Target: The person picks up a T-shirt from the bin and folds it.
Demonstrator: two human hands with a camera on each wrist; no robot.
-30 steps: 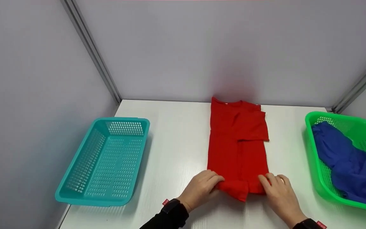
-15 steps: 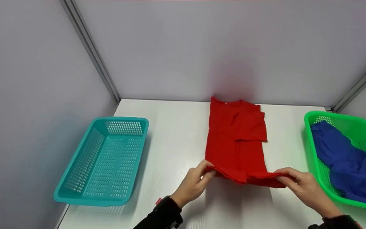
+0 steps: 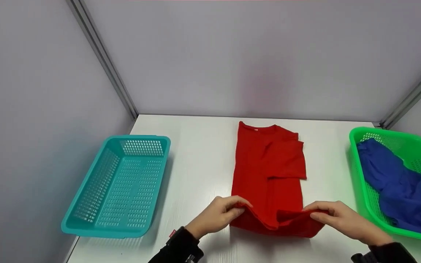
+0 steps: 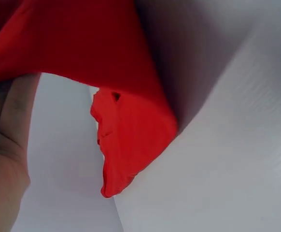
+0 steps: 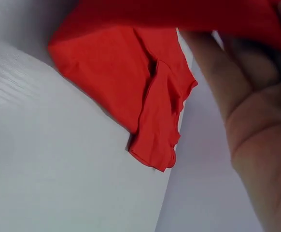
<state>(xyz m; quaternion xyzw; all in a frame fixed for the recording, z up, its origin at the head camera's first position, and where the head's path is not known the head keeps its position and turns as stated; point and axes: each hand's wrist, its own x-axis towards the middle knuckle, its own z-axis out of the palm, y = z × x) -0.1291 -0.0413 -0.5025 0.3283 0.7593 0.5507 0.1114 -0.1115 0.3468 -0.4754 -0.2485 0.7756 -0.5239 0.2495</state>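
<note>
A red T-shirt (image 3: pixel 254 168) lies lengthwise on the white table, its sides folded in and one sleeve lying across the right half. Its collar points to the back wall. My left hand (image 3: pixel 220 214) pinches the near hem at its left corner, thumb below and fingers on top. At the right corner my right hand (image 3: pixel 338 218) pinches the same hem. Between them the lifted hem sags in the middle, above the table. In the left wrist view the raised cloth (image 4: pixel 82 43) covers the fingertips; the right wrist view shows the shirt's folded sleeve (image 5: pixel 155 116) beyond the lifted edge.
A teal perforated basket (image 3: pixel 117 231) stands at the left of the table, with nothing in it. On the right is a green basket (image 3: pixel 364 197) holding a crumpled blue cloth (image 3: pixel 404 186). Grey walls close in the back and sides.
Both hands have taken the near hem and raised it off the table, and the right hand has moved outward. The shirt's collar end has slid toward me, away from the back wall.
</note>
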